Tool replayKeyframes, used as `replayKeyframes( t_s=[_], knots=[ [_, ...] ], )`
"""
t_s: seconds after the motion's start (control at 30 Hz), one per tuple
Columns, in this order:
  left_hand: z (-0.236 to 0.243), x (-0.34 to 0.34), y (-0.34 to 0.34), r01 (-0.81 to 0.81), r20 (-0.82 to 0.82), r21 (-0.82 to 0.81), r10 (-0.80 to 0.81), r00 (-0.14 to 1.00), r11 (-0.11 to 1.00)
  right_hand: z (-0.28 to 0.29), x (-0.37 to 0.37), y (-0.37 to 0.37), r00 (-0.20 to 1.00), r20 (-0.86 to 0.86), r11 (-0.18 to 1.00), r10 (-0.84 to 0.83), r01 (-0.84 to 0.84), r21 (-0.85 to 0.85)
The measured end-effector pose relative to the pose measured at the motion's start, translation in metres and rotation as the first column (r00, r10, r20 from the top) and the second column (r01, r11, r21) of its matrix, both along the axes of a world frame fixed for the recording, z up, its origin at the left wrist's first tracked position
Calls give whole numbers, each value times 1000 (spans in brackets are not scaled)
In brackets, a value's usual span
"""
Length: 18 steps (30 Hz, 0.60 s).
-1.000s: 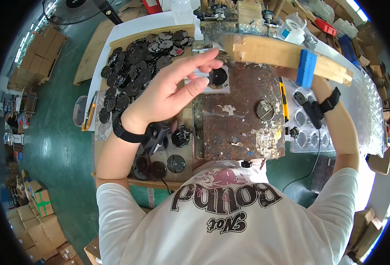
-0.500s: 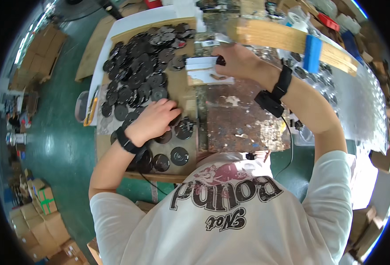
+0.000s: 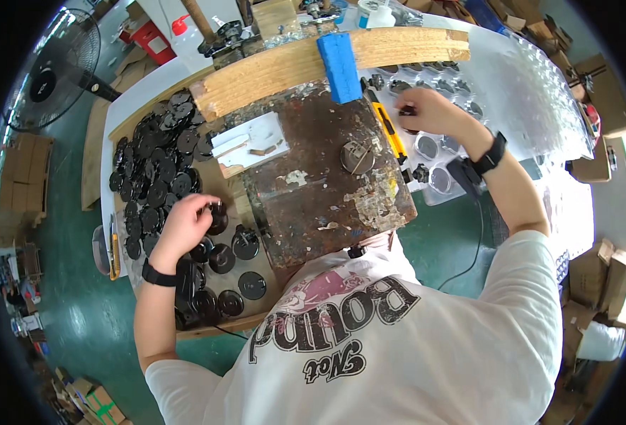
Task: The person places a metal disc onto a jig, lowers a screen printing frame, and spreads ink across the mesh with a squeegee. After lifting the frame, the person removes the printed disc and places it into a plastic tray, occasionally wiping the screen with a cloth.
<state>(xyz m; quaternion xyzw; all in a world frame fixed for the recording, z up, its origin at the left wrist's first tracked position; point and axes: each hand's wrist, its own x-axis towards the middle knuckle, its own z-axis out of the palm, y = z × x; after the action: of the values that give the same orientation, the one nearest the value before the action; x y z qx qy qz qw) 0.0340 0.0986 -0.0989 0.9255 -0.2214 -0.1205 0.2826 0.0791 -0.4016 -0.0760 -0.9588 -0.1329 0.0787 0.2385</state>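
The left hand [image 3: 184,228] curls over a black round part [image 3: 217,221], fingertips pinching its top, among more black discs [image 3: 154,166] spread on the table [image 3: 125,106]. The right hand [image 3: 432,113] pinches a small dark piece [image 3: 406,110] above a clear blister tray [image 3: 446,152]. Between the hands sits a rusty metal plate [image 3: 320,177], below a wooden beam [image 3: 285,67]. The floor [image 3: 72,283] is green.

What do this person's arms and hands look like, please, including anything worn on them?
Both forearms are bare. The left hand and the right hand are ungloved, each with a black band at the wrist. Short white T-shirt sleeves cover the upper arms.
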Motion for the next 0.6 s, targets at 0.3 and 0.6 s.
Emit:
replayKeyframes(
  t_s=[0.3, 0.6],
  knots=[
    [27, 33, -20, -266, -227, -427, 182, 957, 864, -34, -26, -51, 1000, -18, 989, -8, 5, -146],
    [30, 77, -109, -19, 26, -267, 27, 999, 964, 49, -11, -9, 973, 168, 987, -158, 150, 59]
  ],
)
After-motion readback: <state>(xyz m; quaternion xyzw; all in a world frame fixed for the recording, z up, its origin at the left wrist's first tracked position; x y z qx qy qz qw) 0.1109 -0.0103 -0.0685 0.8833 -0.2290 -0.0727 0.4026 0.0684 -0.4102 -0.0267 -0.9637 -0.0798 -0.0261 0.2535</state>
